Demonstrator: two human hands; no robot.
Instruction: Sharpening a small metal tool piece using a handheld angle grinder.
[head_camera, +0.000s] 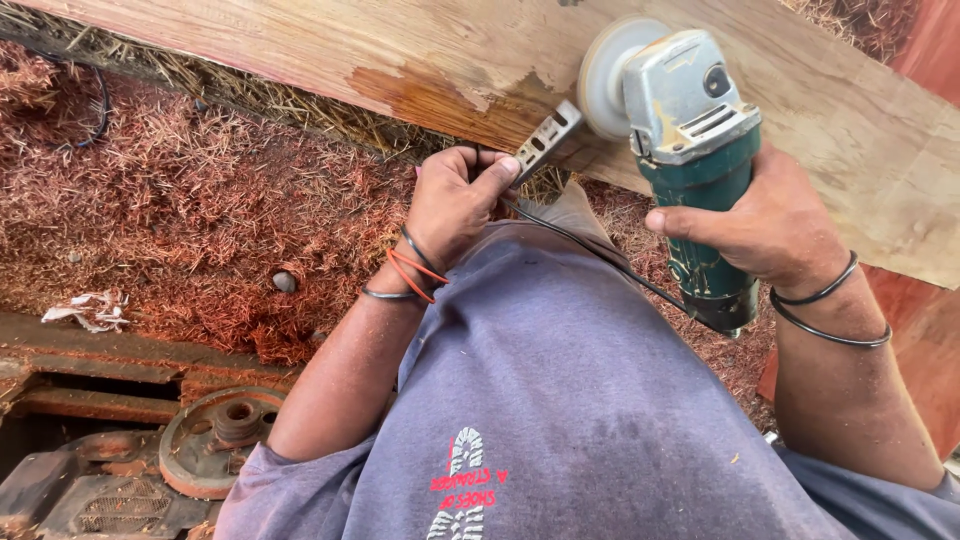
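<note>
Person stands over a long wooden plank (820, 140) that runs from 10 o'clock to 3 o'clock across the top of the view.

Right hand (775, 225) has its grip clenched around the green body of an angle grinder (690, 150). The grinder's grey metal head points toward 12 o'clock, and its pale round sanding disc (605, 75) lies against the plank's face. Two dark bangles sit on the right wrist.

Left hand (455, 200), at about 9 o'clock from the grinder, has its grip closed on a small metal spanner-like tool (548, 140). The tool angles up toward 2 o'clock, its tip just beside the disc at the plank's lower edge. Thumb is pressed along the tool's shaft. Orange and dark bands circle the left wrist.

A black power cord (600, 260) trails from under the left hand toward 4 o'clock to the base of the grinder, crossing the person's grey-blue shirt (560, 400).

On the plank, near the left hand at 12 o'clock, is a darker reddish patch (430, 100) where the pale surface is worn away.

Ground below is covered in red-brown wood shavings (200, 200). A rusty pulley wheel (225, 440) on an old machine sits at 8 o'clock. A crumpled white scrap (90, 310) lies at 9 o'clock, and a small grey stone (285, 282) lies in the shavings.
</note>
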